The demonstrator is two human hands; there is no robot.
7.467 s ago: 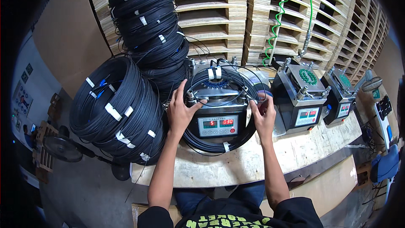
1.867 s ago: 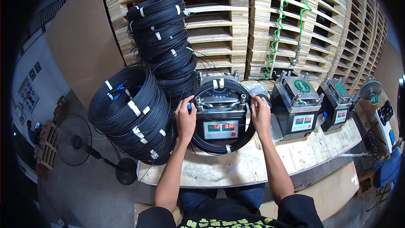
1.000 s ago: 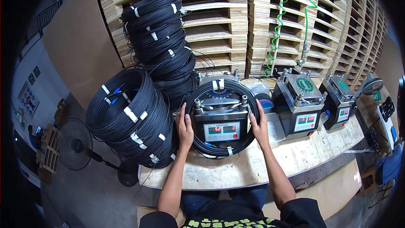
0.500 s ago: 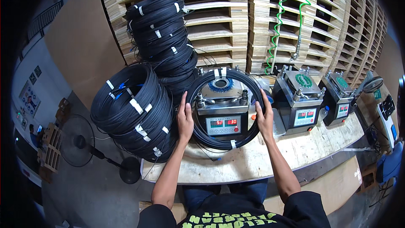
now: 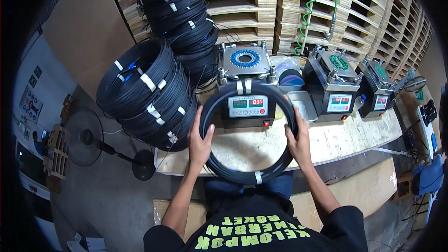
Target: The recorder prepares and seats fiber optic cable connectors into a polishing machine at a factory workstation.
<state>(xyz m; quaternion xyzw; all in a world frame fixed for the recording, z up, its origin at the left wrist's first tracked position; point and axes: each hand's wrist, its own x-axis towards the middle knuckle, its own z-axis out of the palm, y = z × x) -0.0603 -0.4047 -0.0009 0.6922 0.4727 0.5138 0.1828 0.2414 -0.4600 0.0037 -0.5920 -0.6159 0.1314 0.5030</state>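
A coil of black cable, bound with white tape at top and bottom, is held up in front of me over the table's near edge. My left hand grips its left side, and my right hand grips the right side, thumbs toward the inside of the ring. Behind the coil stands a machine with a lit display, partly seen through the ring. On that machine's metal top lies a ring of blue connectors. To the left rises a big stack of similar black coils.
A second tall coil stack stands behind the first. Two more machines with green rings are on the right of the wooden table. A clear tray sits between machines. A black fan stands at left; wooden pallets line the back.
Both hands have drawn the coil down and nearer to me, off the front of the middle machine. The view has tilted down, so the machine's blue ring now shows fully.
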